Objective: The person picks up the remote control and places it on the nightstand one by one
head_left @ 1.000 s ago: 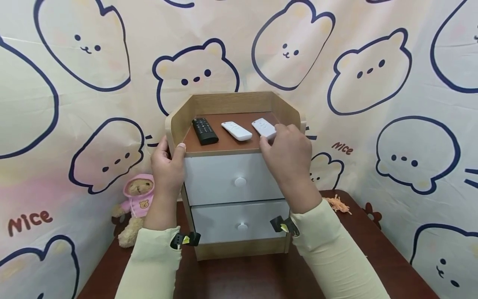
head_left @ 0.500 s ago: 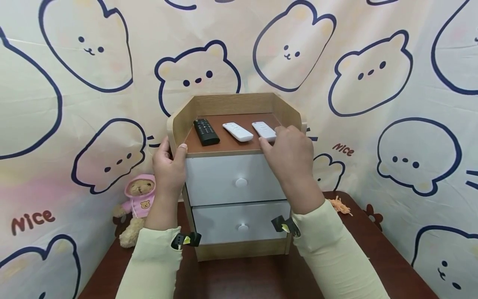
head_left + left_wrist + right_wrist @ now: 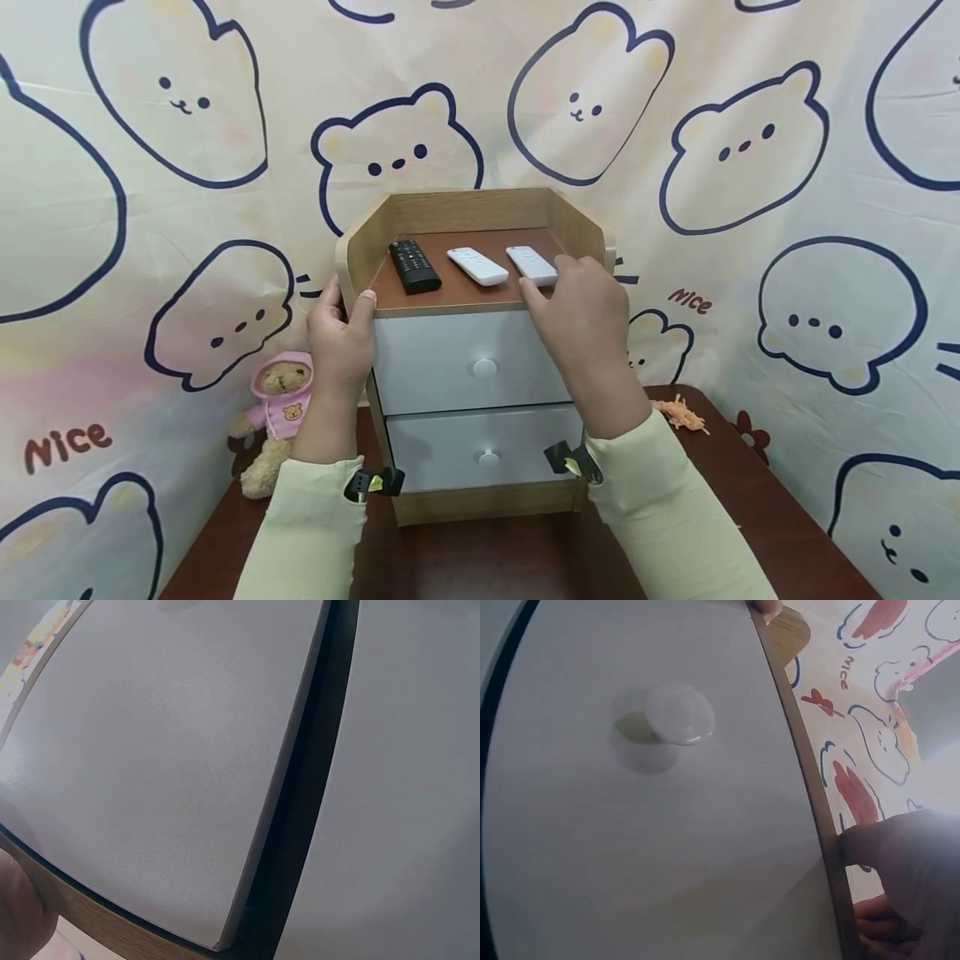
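Observation:
A small two-drawer cabinet with a railed wooden top stands in front of me. On its brown top lie a black remote control, a white remote control in the middle and another white remote control at the right. My right hand pinches the near end of the right white one, thumb at its left and fingers at its right. My left hand grips the cabinet's left side, thumb at the front edge. The left wrist view shows mostly the drawer fronts; the right wrist view shows a round knob.
Both drawers look closed. A teddy bear in a pink hoodie sits left of the cabinet. An orange fringed item lies on the dark red-brown table at right. A cartoon-print curtain hangs behind.
The head view has shifted slightly. Both hands keep their holds. The right white remote control has turned a little under my right fingers; the other remotes stay put.

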